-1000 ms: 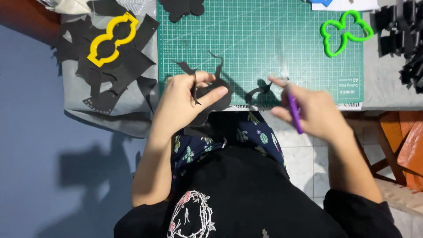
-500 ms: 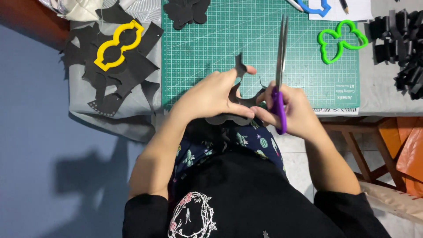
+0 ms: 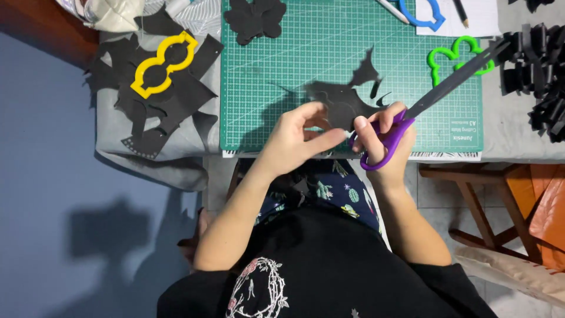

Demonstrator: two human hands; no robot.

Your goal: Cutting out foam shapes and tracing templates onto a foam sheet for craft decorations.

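Cutting black felt over the green mat (image 3: 282, 76) right now. My left hand (image 3: 297, 138) is pinching the felt piece (image 3: 341, 103) between thumb and fingertips, holding it just above the mat's near edge. My right hand (image 3: 385, 138) is wrapped around the purple handles of the scissors (image 3: 435, 91), fingers through the loops. The blades point up and to the right and look closed, or close to it, though I can't tell for sure from this angle.

Progress, as far as I can judge: the piece already has a rounded body with a pointy bit sticking up and a couple of little slivers hanging off the right side, so the outline is partly cut but still rough. A finished-looking black shape (image 3: 254, 17) sits at the top of the mat. Offcuts (image 3: 159, 106) are heaped on the grey cloth to the left under the yellow template (image 3: 163, 63), and a pile of black strips (image 3: 538, 76) sits far right. The green template (image 3: 456, 56) lies just past the blades. So some is done, this one's midway.
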